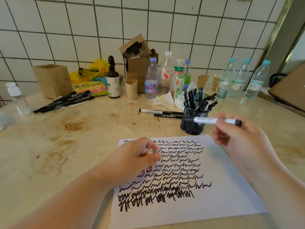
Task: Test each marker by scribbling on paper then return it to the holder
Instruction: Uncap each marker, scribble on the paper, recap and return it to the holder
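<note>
Over the paper (pixel 214 171), right hand (pixel 237 138) holds marker (pixel 214 120) level, crosswise.

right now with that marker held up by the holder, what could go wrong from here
1. The right hand holds the white marker sideways just in front of the mesh holder; a careless swing could tip it.
2. The holder looks crowded with markers, so slotting this one in may jam or push others out.
3. The left hand rests on scribbles on the paper; wet ink may smear.
</note>
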